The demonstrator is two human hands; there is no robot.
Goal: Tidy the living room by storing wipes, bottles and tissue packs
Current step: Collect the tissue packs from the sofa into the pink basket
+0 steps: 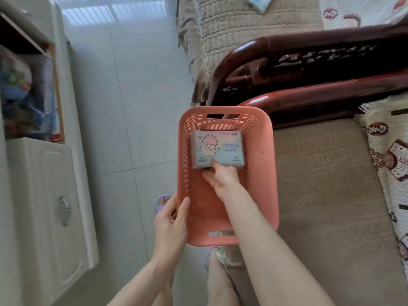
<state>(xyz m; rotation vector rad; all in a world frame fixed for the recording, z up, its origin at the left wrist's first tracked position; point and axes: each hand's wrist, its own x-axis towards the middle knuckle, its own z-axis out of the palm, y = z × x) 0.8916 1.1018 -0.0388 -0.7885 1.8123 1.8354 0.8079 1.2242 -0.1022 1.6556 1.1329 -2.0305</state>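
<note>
Tissue pack lies flat in the far half of the pink basket, its near edge pinched by the right hand, thumb on top, while the left hand grips the basket's left rim with curled fingers.

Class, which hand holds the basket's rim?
The left hand, gripping the pink basket at its near-left rim; the right hand reaches inside, holding the tissue pack.

Your left: white cabinet, metal handle on its door; the open shelf above holds blurred, colourful packages. Pale tiled floor ahead of you. Your right: dark wooden sofa arms, beige seat cushion, patterned throw along the cushion's right edge.
</note>
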